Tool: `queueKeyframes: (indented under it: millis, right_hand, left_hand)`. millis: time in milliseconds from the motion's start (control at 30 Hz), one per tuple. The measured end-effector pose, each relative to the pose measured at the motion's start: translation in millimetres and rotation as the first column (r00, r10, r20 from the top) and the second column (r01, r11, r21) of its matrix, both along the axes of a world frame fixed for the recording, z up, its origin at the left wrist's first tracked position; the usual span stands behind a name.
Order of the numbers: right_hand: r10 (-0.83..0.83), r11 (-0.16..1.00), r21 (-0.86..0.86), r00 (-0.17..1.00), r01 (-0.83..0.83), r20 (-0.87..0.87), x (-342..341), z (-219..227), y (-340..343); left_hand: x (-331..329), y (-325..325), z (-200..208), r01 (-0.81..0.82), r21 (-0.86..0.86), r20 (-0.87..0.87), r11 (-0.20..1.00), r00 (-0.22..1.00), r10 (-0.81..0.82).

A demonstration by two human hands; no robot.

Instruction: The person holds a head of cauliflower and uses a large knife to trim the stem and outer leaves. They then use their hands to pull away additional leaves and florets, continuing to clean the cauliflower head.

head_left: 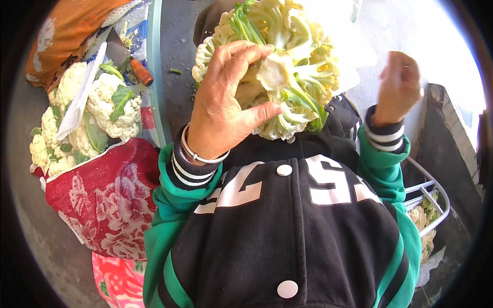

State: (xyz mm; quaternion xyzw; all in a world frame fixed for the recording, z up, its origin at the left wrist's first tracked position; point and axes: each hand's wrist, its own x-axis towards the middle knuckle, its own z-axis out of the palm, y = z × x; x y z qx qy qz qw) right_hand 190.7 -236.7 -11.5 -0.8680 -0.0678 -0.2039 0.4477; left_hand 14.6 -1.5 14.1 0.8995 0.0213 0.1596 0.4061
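Observation:
A large cauliflower head (pixel 275 72) lies stem side up in front of my body, with pale florets and a few green leaves showing around its cut stem. My left hand (pixel 228 92) grips it from the left, thumb and fingers on either side of the stem. Off to the right, apart from the cauliflower, my right hand (pixel 400 84) is raised and blurred by motion. Its fingers look curled, but whether they hold anything is not clear. A knife (pixel 128 61) with an orange-brown handle rests at the upper left, away from both hands.
Several cauliflower heads (pixel 90 113) fill a container at left, draped with a red flowered cloth (pixel 110 195); a white foam net (pixel 84 95) lies over them. An orange cloth (pixel 61 38) is behind. At right, a white-framed basket (pixel 436 220) holds cauliflower beside a grey ledge (pixel 449 138).

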Motion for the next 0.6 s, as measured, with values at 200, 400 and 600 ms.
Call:
queueKeyframes:
  millis: [200, 400, 600]
  right_hand:
    - [-0.053, 0.994, -0.076, 0.938, 0.084, 0.342, 56, -6, -59]
    - [0.312, 0.945, 0.043, 0.933, -0.325, 0.18, 11, 1, -11]
    - [0.654, 0.756, -0.076, 0.747, -0.65, 0.121, -17, 21, 24]
  left_hand:
    - [1, 1, -3, -0.004, -0.019, -0.021, 1.0, 1.0, 0.003]
    - [3, 1, 0, 0.006, 0.007, -0.02, 1.0, 1.0, -0.006]
    - [2, -4, 6, -0.03, -0.065, -0.057, 0.997, 0.998, 0.027]
